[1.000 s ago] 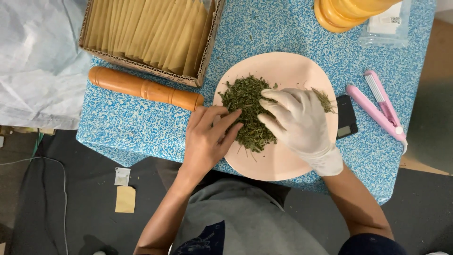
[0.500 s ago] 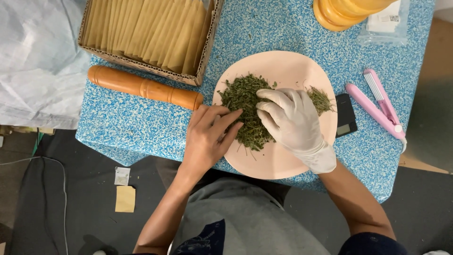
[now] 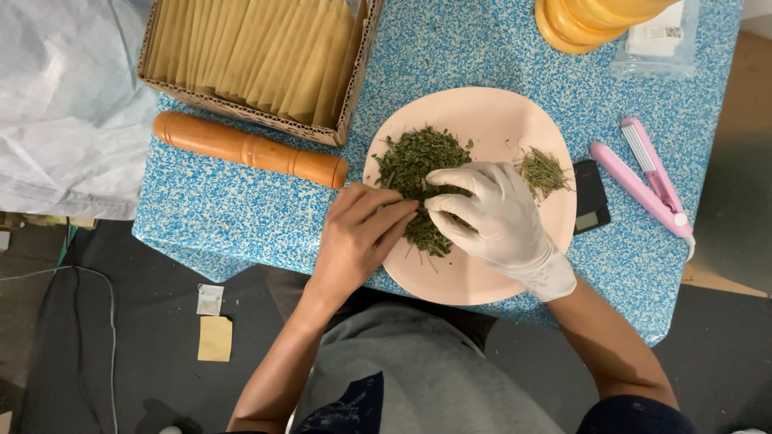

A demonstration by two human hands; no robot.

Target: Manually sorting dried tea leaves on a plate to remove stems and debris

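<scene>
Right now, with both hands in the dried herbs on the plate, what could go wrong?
1. The pink plate overhangs the near table edge; pressing down could tip it.
2. The gloved right hand and bare left hand pinch the dried herbs close to the plate's rim, so bits may spill.

The top edge cuts off the cardboard box (image 3: 241, 104) of tan packets and the orange container (image 3: 579, 20). The gloved right hand (image 3: 494, 217) covers part of the dried green herbs (image 3: 414, 161), and what its fingers (image 3: 450, 178) pinch cannot be told.
</scene>
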